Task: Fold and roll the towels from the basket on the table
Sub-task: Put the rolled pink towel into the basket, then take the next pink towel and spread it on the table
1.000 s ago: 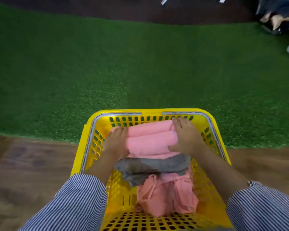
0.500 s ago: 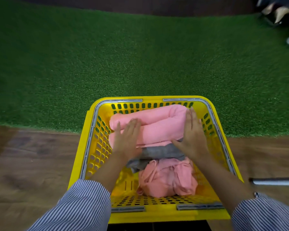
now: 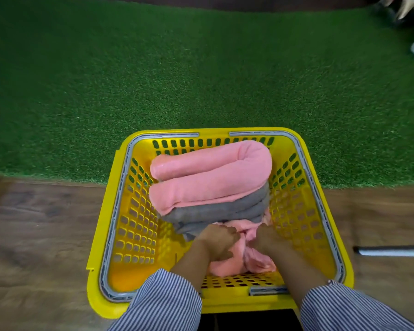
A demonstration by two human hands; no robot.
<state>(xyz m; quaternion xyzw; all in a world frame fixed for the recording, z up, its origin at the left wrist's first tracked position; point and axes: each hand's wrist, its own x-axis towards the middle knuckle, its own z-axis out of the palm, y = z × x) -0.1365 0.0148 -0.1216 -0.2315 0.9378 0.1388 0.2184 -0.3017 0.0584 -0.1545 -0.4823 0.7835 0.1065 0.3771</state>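
A: Starting at the left of the frame, there's bare wooden tabletop (image 3: 41, 235), brown and grainy, running under the green artificial turf mat (image 3: 177, 68) that fills the whole upper half.

B: And dead centre, lower half, the yellow plastic basket (image 3: 129, 223) with its perforated walls and grey rim trim. It sits on the wood, its far edge overlapping the turf.

A: Look inside it! At the top of the basket lies a rolled pink towel (image 3: 210, 173), bent into a U with the bend toward the right wall. Directly beneath it, a folded grey towel (image 3: 215, 211), touching it along its lower edge.

B: Below those, in the lower middle of the basket, a crumpled pink towel (image 3: 227, 266), and that's where the action is. The left hand (image 3: 219, 242) is down on it, fingers curled into the cloth, gripping it.

A: The right hand (image 3: 270, 240) is just beside the left, nearly touching, fingers tucked down into the same pink fabric. It looks like a grip, though the fingertips are buried in the folds.

B: So both hands close together, clamped on that crumpled towel. Striped sleeves (image 3: 167, 304) come in from the bottom edge on both forearms.

A: Moving right: more wood, and a grey metal tube (image 3: 392, 250) poking in from the right edge, well apart from the basket.

B: Upper right corner, something white and some blurred shapes; too smeared to call.
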